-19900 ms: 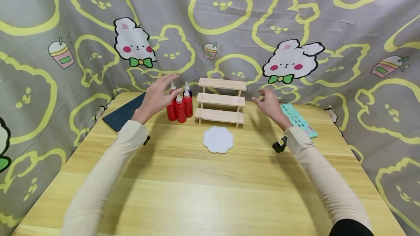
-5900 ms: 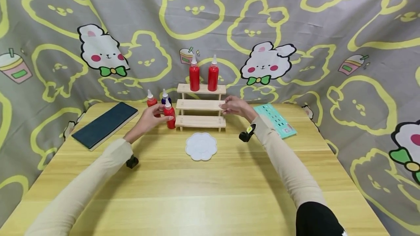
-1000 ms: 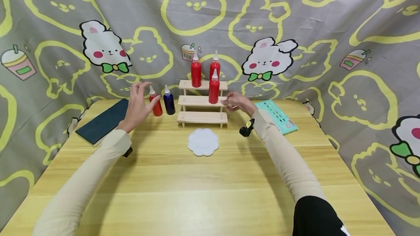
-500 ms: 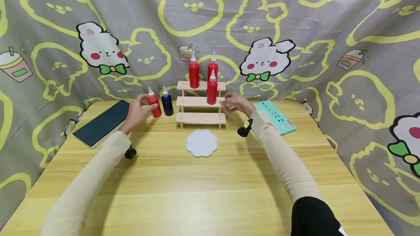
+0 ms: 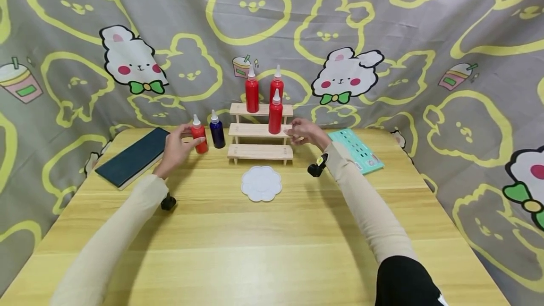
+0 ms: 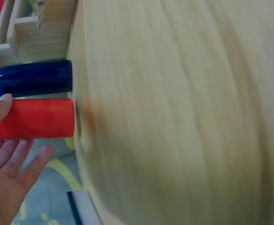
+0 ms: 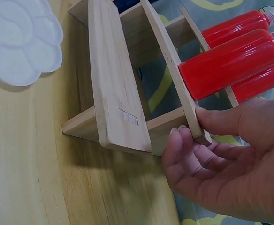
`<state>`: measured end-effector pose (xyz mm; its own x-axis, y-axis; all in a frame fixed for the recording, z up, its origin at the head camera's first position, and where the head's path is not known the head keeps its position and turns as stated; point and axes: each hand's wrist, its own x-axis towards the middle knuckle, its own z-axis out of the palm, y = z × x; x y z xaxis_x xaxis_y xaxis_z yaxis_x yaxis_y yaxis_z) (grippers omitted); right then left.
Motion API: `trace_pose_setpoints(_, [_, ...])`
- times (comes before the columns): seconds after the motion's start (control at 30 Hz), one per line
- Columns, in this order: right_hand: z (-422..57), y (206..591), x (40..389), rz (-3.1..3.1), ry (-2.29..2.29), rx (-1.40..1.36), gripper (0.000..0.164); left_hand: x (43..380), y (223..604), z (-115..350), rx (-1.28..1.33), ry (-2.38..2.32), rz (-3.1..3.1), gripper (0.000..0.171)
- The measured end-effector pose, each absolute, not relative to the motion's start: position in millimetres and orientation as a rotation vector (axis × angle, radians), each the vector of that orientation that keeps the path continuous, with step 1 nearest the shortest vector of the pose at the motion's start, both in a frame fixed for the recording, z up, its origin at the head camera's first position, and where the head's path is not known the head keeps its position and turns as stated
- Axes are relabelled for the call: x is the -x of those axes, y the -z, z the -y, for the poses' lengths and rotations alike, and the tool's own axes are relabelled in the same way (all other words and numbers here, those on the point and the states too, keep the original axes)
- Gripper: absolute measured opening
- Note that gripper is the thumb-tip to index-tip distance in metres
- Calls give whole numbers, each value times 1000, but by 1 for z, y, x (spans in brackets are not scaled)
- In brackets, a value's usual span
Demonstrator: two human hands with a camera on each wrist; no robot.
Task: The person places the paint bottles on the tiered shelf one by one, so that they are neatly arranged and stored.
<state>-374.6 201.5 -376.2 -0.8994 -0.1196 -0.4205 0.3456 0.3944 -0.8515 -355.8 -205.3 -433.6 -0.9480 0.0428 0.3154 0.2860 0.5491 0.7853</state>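
My left hand (image 5: 175,149) grips a red squeeze bottle (image 6: 38,118) with a white nozzle cap, thumb on one side and fingers on the other. Right beside it stands a dark blue squeeze bottle (image 5: 217,134). With thumb and fingers, my right hand (image 7: 240,164) pinches the right end of the middle step of a three-tier wooden display stand (image 5: 260,151). On that step, close to my right hand, stands one red bottle (image 7: 231,63). Another two stand on the top step, a left red bottle (image 5: 252,96) and a right red bottle (image 5: 277,87). The lowest step is bare.
A white flower-shaped palette (image 5: 261,183) lies in front of the stand. At the left is a dark, flat, book-like slab (image 5: 133,157); at the right lies a mint-green card or booklet (image 5: 357,150). A patterned grey curtain (image 5: 178,4) hangs behind the wooden table (image 5: 263,249).
Three red bottles went from the table onto the stand over the longer span. In the last second my left hand lowered and took hold of the remaining red bottle; my right hand stayed on the stand.
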Motion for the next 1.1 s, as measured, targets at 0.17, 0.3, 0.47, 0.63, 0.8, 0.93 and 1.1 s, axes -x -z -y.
trace_pose_setpoints(0.17, [-202,377,373,-2222,1538,-183,54,352,418,207,300,1317,2412,49])
trace_pose_setpoints(0.3, [-199,378,373,-2206,1560,-184,53,346,389,205,344,1375,2264,48])
trace_pose_setpoints(0.47, [-201,378,372,-2218,1554,-186,49,346,361,195,343,1473,2163,50])
trace_pose_setpoints(0.63, [-204,379,373,-2247,1508,-192,47,328,335,172,392,1560,2129,48])
trace_pose_setpoints(0.8, [-202,380,373,-2236,1509,-174,48,322,330,154,482,1573,2158,49])
trace_pose_setpoints(0.93, [-203,379,372,-2244,1500,-194,49,336,343,140,547,1601,2212,53])
trace_pose_setpoints(1.1, [-203,379,371,-2261,1505,-187,47,345,352,124,595,1593,2260,52])
